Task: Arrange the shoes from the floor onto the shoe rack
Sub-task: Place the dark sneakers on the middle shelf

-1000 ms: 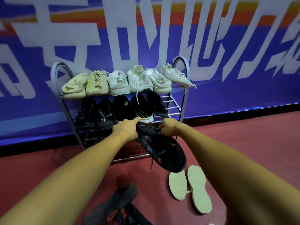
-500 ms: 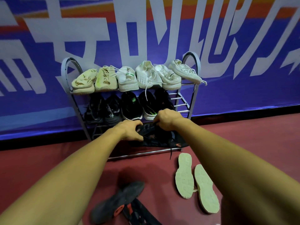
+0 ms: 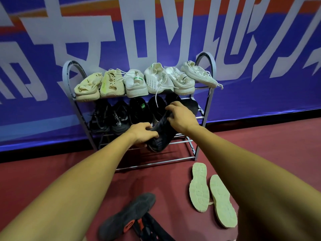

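Note:
A black shoe (image 3: 160, 136) is tilted between both my hands in front of the grey metal shoe rack (image 3: 205, 108), its toe pointing up toward the middle shelf. My left hand (image 3: 143, 133) grips its lower end and my right hand (image 3: 180, 115) grips its upper end. Several white and beige shoes (image 3: 135, 82) fill the top shelf. Several black shoes (image 3: 119, 115) stand on the middle shelf. The bottom rails (image 3: 156, 162) carry nothing that I can see.
On the red floor lie a pair of pale shoes (image 3: 211, 193) sole-up at the right and a dark shoe (image 3: 127, 215) sole-up near the bottom, with another dark shoe (image 3: 152, 228) beside it. A blue banner wall (image 3: 260, 49) stands behind the rack.
Both hands carried the black shoe from above the floor up to the rack; it now tilts toward the right end of the middle shelf.

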